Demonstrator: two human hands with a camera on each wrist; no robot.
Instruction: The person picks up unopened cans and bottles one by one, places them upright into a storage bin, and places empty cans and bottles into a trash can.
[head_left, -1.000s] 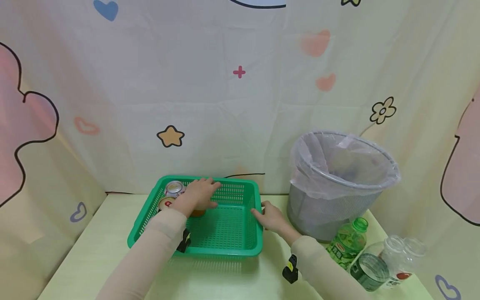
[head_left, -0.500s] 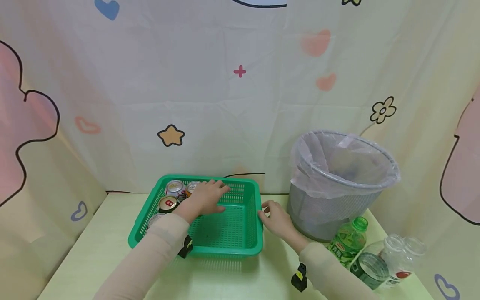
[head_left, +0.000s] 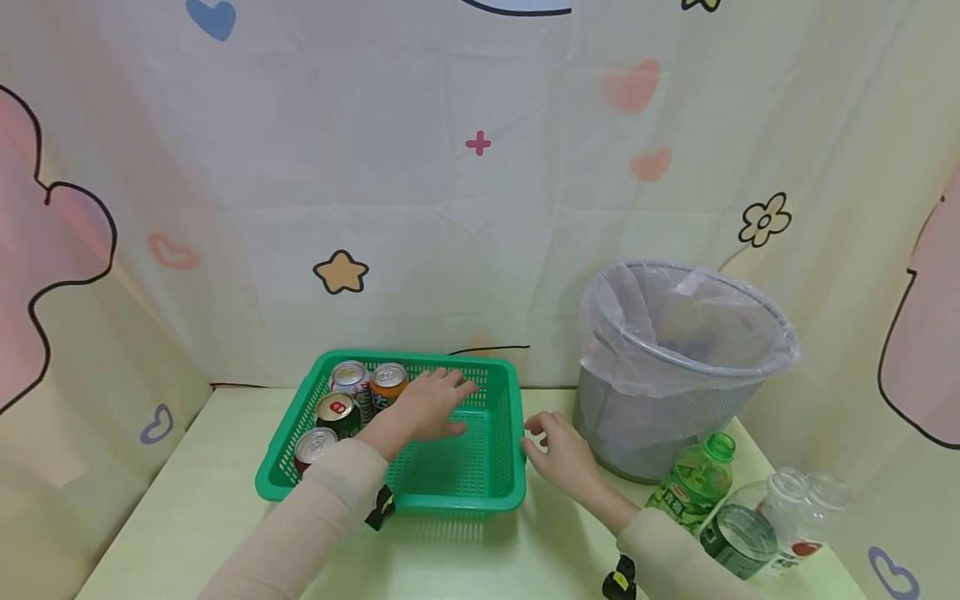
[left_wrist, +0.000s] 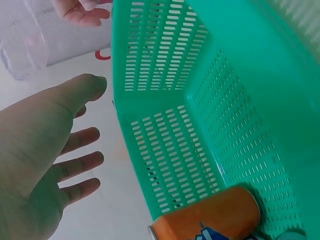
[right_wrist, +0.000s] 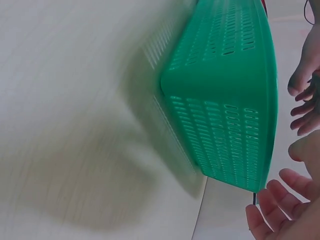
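A green plastic basket [head_left: 465, 505] stands on the table, with several drink cans upright along its left side. Among them are an orange can [head_left: 389, 382], a black can with a gold top [head_left: 338, 412] and a dark red can [head_left: 311, 448]. My left hand [head_left: 431, 406] is over the basket just right of the orange can, fingers spread and holding nothing. In the left wrist view the orange can [left_wrist: 210, 215] sits apart from that hand. My right hand [head_left: 562, 454] is beside the basket's right rim, its fingers loosely bent and holding nothing.
A grey mesh bin [head_left: 645, 433] lined with a translucent bag stands behind my right hand. At the table's right edge are a green-labelled bottle [head_left: 690, 483] and several clear containers, including a jar [head_left: 738, 542]. A patterned curtain [head_left: 420, 183] hangs behind the table.
My left hand has moved right, away from the orange can, uncovering the cans. My right hand has let go of the basket's rim and drawn back to the right. The basket stays put.
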